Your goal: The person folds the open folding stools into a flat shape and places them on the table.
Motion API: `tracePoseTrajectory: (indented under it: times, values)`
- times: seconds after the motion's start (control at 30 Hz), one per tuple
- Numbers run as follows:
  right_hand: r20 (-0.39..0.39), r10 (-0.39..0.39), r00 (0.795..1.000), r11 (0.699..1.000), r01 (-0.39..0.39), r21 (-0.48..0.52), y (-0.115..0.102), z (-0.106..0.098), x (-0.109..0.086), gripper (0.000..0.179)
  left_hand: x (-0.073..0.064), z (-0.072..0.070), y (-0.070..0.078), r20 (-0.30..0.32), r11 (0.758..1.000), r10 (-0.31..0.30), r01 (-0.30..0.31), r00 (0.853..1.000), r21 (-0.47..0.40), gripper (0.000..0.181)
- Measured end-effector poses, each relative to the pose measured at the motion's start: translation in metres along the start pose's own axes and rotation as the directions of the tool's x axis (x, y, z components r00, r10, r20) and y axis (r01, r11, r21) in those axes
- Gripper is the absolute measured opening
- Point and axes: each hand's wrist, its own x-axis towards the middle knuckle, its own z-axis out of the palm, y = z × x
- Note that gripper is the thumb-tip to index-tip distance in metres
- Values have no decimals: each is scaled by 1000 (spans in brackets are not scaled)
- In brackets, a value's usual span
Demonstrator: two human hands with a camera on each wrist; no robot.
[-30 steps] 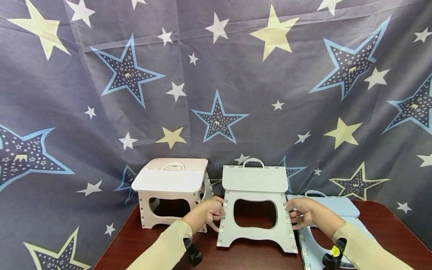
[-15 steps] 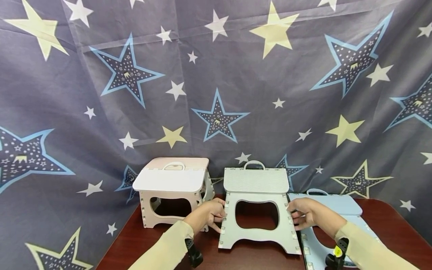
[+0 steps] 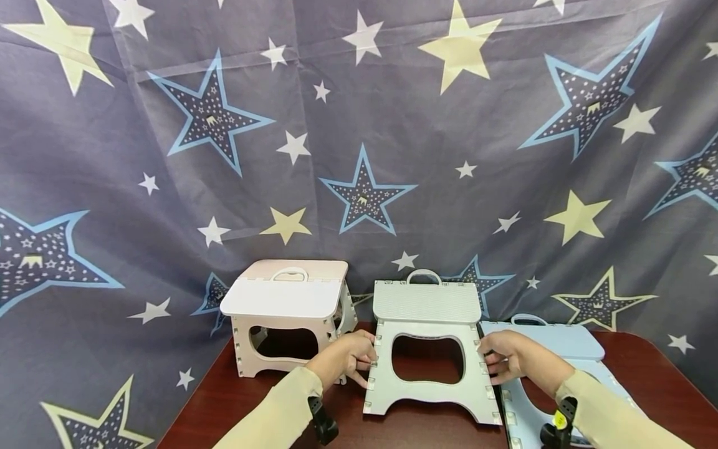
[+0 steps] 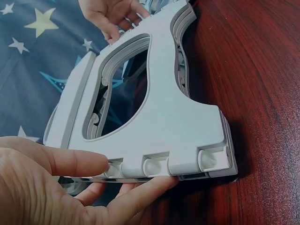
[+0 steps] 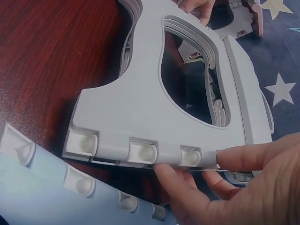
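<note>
A pale grey-green folding step stool point(image 3: 426, 393) stands upright in the middle of the table, its side panels folded nearly flat and its carry handle point(image 3: 424, 274) at the top. At its left edge, my left hand point(image 3: 346, 357) grips it, thumb on the front face and fingers behind the hinged side. My right hand point(image 3: 506, 355) holds the opposite edge the same way. In the left wrist view the thumb point(image 4: 77, 161) lies by the hinge clips; in the right wrist view the other thumb point(image 5: 243, 157) presses near the seat end.
To the left stands an unfolded pale pink and white step stool point(image 3: 280, 299). A light blue folded step stool point(image 3: 561, 342) lies at the right, close beside my right hand. The dark red wooden table point(image 3: 207, 415) backs onto a star-patterned cloth point(image 3: 359, 125).
Both hands keep their grip on the grey-green stool. The view shifts slightly, and the stool sits a little lower and further right in it.
</note>
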Motion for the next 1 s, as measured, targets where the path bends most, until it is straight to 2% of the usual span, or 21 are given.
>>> tracePoseTrajectory:
  times: [0.67, 1.0]
  values:
    - [-14, 0, 1000, 998, -1, -63, 6, 4, 4, 14, 5, 1, -5, -2, 999, -30, 30, 1000, 27, 40]
    - [-28, -16, 999, 995, 13, -94, 8, 6, 5, 15, 4, 2, -6, -12, 998, -31, 32, 999, 47, 47]
